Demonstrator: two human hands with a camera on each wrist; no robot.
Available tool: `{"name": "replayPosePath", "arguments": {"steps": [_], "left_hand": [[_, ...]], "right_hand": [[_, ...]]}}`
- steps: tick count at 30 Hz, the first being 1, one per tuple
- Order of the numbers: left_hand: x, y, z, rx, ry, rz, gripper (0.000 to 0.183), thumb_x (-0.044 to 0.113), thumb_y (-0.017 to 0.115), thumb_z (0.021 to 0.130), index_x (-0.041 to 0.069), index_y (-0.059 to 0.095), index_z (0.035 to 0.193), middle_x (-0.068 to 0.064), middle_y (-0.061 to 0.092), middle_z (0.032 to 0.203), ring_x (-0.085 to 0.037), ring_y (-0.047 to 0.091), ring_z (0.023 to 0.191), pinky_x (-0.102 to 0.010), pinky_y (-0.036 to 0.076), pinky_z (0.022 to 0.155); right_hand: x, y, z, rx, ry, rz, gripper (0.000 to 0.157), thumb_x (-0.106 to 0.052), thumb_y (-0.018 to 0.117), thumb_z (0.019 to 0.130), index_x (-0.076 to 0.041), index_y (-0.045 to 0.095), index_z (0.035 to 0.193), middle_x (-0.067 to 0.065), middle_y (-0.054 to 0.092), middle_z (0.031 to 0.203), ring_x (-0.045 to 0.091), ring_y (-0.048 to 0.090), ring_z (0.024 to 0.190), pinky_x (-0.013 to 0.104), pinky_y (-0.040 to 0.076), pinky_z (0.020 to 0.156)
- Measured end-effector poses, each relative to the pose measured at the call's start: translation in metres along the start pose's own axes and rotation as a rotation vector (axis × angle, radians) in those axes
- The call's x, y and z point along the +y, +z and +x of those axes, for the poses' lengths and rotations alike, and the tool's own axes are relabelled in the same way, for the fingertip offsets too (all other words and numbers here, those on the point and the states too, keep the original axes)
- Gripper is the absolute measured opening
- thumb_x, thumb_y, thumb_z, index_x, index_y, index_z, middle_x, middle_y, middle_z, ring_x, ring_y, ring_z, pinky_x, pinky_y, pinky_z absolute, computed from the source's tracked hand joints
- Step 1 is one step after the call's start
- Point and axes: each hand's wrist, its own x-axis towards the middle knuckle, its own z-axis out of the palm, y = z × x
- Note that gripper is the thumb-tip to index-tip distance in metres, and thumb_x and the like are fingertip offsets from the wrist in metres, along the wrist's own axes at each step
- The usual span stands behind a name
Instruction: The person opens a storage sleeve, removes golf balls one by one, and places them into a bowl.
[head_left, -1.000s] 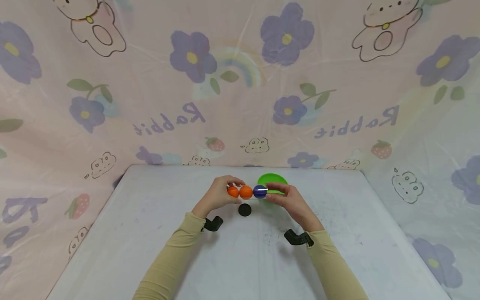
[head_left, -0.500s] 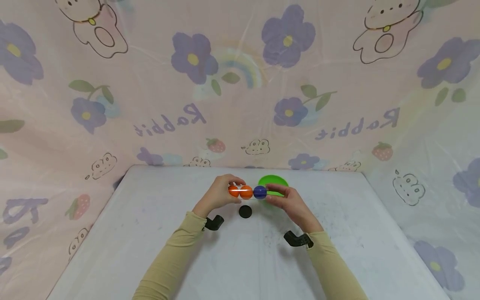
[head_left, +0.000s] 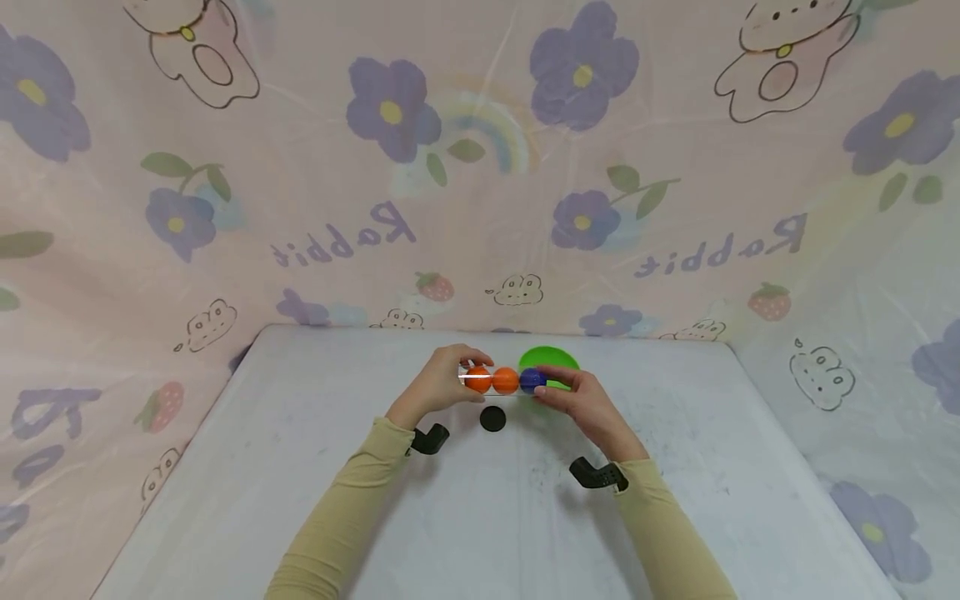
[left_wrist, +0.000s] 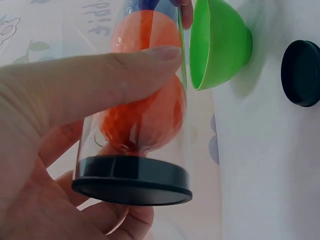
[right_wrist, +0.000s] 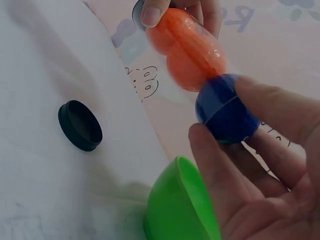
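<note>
My left hand (head_left: 435, 387) grips a clear tube (left_wrist: 172, 154) held sideways above the table, thumb on the near side and fingers behind. A black cap (left_wrist: 132, 175) closes its left end. Inside lie two orange balls (head_left: 506, 381), side by side. A blue ball (right_wrist: 225, 112) sits at the tube's right end, and what looks like the rim runs as a line across it. My right hand (head_left: 592, 408) holds this ball there between thumb and fingers.
A round black lid (head_left: 492, 418) lies on the white table (head_left: 480, 517) in front of the tube. Behind the right hand stands a green bowl (head_left: 547, 357), partly hidden by that hand. A patterned cloth (head_left: 480, 192) rises at the back and sides.
All three balls have shifted right along the tube, so the left orange ball shows more fully. The blue ball now reaches between the right fingers. Both hands stay nearly in place.
</note>
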Motion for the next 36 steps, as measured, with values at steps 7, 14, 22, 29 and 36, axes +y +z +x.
{"name": "replayPosePath", "arguments": {"steps": [7,14,22,29,36], "left_hand": [[0.001,0.001,-0.004,-0.018,-0.005,-0.013,0.050,0.001,0.087,0.064,0.008,0.069,0.110,0.000,0.063,0.102,-0.021,0.051,0.095,-0.043,0.047,0.085],[0.005,0.000,-0.007,-0.027,0.011,0.011,0.051,0.001,0.087,0.065,0.006,0.068,0.112,-0.004,0.064,0.108,-0.022,0.052,0.096,-0.041,0.046,0.085],[0.007,-0.003,-0.009,-0.016,0.014,0.017,0.050,0.003,0.087,0.066,0.004,0.068,0.111,-0.005,0.064,0.109,-0.024,0.052,0.097,-0.047,0.045,0.089],[0.006,-0.002,-0.009,0.001,0.009,-0.001,0.049,0.004,0.087,0.066,0.005,0.068,0.111,-0.006,0.065,0.108,-0.022,0.052,0.095,-0.043,0.047,0.085],[0.000,0.002,-0.010,0.040,-0.018,-0.027,0.049,0.007,0.088,0.066,0.012,0.069,0.111,0.001,0.064,0.108,-0.017,0.054,0.095,-0.031,0.048,0.082]], "right_hand": [[0.002,-0.004,0.000,-0.035,0.004,-0.022,0.053,-0.015,0.077,0.082,-0.001,0.057,0.129,0.013,0.061,0.121,0.021,0.062,0.103,0.030,0.051,0.087],[0.006,-0.007,0.000,-0.075,0.016,0.086,0.057,-0.012,0.075,0.083,0.004,0.052,0.132,0.015,0.057,0.126,0.022,0.061,0.104,0.032,0.050,0.089],[0.007,-0.007,-0.002,-0.095,-0.029,0.209,0.053,-0.007,0.071,0.087,0.007,0.049,0.133,0.014,0.060,0.121,0.022,0.063,0.104,0.034,0.049,0.090],[0.002,-0.008,-0.005,-0.107,-0.058,0.209,0.052,-0.011,0.069,0.089,0.009,0.049,0.133,0.015,0.060,0.122,0.022,0.062,0.106,0.035,0.048,0.092],[-0.004,-0.009,-0.005,-0.088,-0.052,0.275,0.054,-0.005,0.064,0.091,0.013,0.040,0.136,0.017,0.058,0.123,0.023,0.062,0.106,0.036,0.048,0.092]]}}
